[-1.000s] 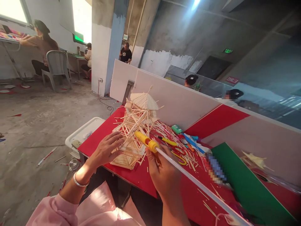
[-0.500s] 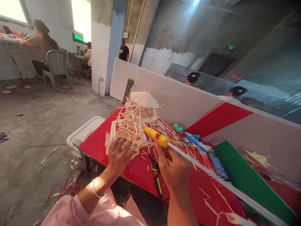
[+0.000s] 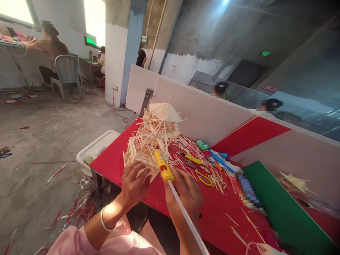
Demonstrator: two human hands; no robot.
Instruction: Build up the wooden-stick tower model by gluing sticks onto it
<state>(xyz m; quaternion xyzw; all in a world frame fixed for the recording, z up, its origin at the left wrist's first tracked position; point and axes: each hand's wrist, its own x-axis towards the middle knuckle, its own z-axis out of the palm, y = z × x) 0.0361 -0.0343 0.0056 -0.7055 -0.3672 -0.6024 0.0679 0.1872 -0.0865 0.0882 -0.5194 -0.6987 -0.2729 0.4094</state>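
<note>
A pavilion-like model house [image 3: 156, 136] of thin pale wooden sticks stands on the red table, with a pointed roof at its far end. My left hand [image 3: 135, 182] has its fingers curled over the near edge of its base; the fingertips are partly hidden. In my right hand [image 3: 186, 194] is a yellow hot glue gun [image 3: 162, 165], a long translucent glue stick [image 3: 186, 216] trailing from its rear. The gun's front end points at the near right side of the model; whether it touches the sticks I cannot tell.
Loose sticks [image 3: 186, 145], yellow-handled scissors [image 3: 204, 177] and a yellow-handled tool [image 3: 193, 158] lie right of the model. A green board [image 3: 281, 205] leans at the right. White partition panels [image 3: 191, 109] border the back. A white tray [image 3: 87, 152] stands left; several people are farther off.
The glue gun has swung left and turned more upright, closer to the model's near side. The model has turned slightly under my left hand. The black-and-yellow pliers are now hidden behind my right hand.
</note>
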